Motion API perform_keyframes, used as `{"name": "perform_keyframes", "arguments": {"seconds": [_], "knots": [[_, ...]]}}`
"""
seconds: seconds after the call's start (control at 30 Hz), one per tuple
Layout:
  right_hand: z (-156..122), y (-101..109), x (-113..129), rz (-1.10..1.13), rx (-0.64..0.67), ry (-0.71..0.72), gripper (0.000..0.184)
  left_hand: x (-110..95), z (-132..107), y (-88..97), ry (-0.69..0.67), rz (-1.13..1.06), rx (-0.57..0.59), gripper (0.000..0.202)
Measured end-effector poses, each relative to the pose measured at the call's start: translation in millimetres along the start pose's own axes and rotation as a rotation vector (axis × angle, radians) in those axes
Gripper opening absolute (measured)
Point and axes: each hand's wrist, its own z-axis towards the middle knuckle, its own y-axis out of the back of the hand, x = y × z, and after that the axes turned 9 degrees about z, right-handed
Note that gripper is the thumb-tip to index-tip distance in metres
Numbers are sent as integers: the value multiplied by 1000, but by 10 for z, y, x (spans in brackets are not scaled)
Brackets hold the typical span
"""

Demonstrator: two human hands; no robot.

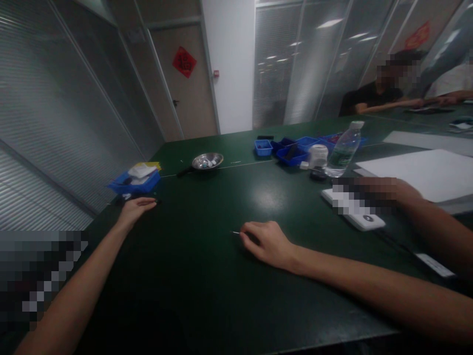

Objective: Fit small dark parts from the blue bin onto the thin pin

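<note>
My left hand (136,207) lies on the dark green table (207,276) at the left, fingers stretched toward a small dark object (127,198) just below a blue tray (129,186); the hand looks open. My right hand (266,242) rests curled on the middle of the table. Its fingers are closed on a thin metal tool (235,232) whose tip pokes out to the left.
A co-worker's hand (369,190) lies over a white device (354,214) at the right. Behind it are a water bottle (343,150), a white jar (318,155), several blue bins (291,148), a metal bowl (207,160) and white sheets (424,170). Another person sits at the far right.
</note>
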Motion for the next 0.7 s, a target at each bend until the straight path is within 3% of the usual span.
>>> {"name": "perform_keyframes", "arguments": {"seconds": [0.3, 0.7], "knots": [[6, 34, 34, 13, 0, 2, 27, 53, 41, -95, 9, 20, -113, 34], [10, -2, 1, 11, -2, 8, 26, -62, -47, -113, -31, -75, -56, 37]]}}
